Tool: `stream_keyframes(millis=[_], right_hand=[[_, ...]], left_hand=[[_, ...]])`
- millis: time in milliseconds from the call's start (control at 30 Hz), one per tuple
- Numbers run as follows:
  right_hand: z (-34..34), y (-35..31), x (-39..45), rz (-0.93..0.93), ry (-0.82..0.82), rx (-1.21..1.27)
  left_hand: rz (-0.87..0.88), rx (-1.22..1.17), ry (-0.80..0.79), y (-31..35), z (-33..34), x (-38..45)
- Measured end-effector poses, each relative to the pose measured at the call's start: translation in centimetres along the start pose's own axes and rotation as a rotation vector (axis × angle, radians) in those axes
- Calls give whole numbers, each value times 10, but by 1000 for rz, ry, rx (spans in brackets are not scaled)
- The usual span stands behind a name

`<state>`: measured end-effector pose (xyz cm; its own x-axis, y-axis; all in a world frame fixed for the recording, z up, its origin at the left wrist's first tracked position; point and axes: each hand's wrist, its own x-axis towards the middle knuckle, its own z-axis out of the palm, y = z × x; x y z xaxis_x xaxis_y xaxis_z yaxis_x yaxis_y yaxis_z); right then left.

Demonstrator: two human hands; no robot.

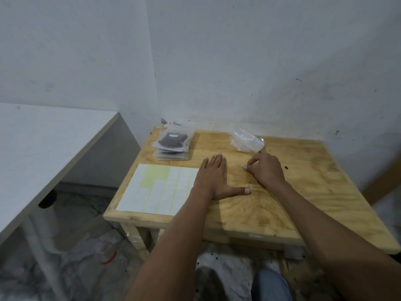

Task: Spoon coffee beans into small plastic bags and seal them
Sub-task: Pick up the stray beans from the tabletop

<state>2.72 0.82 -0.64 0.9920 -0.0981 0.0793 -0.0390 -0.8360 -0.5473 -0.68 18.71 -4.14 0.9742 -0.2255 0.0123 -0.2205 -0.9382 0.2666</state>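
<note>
A clear bag (249, 187), barely visible, appears pinned flat on the surface (314, 192) by the flattened left hand (213, 179); its edge seems pinched by the right hand (265, 168). Filled bags (172, 144) are stacked at eleven o'clock, likely clear of work.

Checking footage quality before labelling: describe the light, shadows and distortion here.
Head view: dim, soft light; left hand casts a shadow rightward on the wooden table; glare hides detail in the clear plastic bag; wide-angle lens bends the table edges.
</note>
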Motion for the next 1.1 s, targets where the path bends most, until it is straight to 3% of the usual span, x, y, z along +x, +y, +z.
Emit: stream_keyframes(millis=[267,367,433,500,600,700,833,900,1000,1100], right_hand=[[7,-7,-3,-104,83,-75],[0,-12,2,129,135,417],[-9,-13,5,391,35,960],[-16,-10,5,525,-60,1346],[-23,-4,1,541,-90,1470],[-29,2,-2,515,-132,1266],[-28,13,-14,234,-18,517],[-26,15,-22,101,-28,283],[-23,20,-29,32,-82,46],[-18,26,-30,-41,-66,-22]], left_hand=[[-6,6,4,1,-1,-1],[-5,7,-1,2,-2,-2],[-1,11,-2,2,-3,-2],[4,19,4,3,-2,-2],[27,44,33,4,-1,-2],[45,56,38,2,-1,-2],[50,69,34,2,-1,-3],[51,65,40,2,-1,-3],[50,48,59,1,-1,-3],[53,45,63,-1,-1,-2]])
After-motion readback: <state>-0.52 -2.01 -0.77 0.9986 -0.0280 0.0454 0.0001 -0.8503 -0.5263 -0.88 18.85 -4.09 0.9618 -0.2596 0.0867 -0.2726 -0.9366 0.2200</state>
